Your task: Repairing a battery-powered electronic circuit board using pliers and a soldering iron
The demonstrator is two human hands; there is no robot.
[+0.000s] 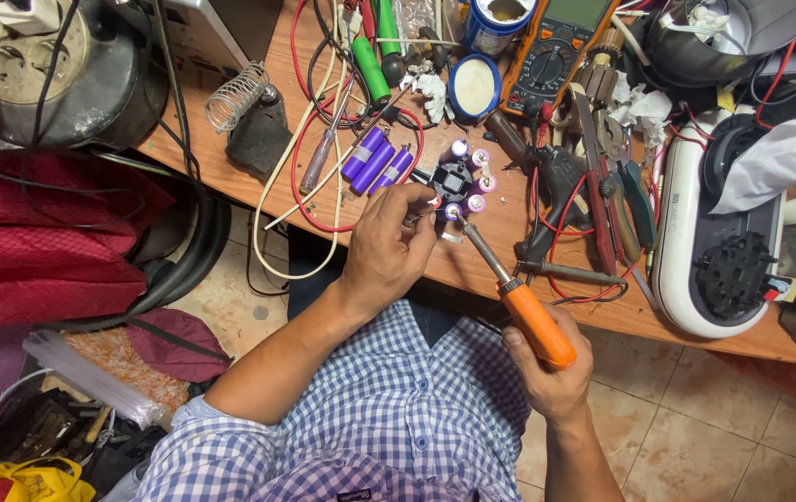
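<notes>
My right hand (551, 372) grips the orange handle of a soldering iron (509, 288), its tip resting on the ring of purple cells (461, 181) near the front edge of the wooden worktop (230, 172). My left hand (388, 246) is pinched narrow over something small just beside that ring; I cannot tell what. 3 loose purple cells (374, 160) lie just left of it, a multimeter (556, 46) farther back.

Soldering iron (509, 293) has a glossy orange plastic handle and a dull grey metal shaft. Battery cells (374, 160) are wrapped in shiny purple plastic sleeve with bare metal ends. Table (230, 177) is worn matt wood, scuffed brown. Shirt (388, 418) is soft checked cotton cloth.
</notes>
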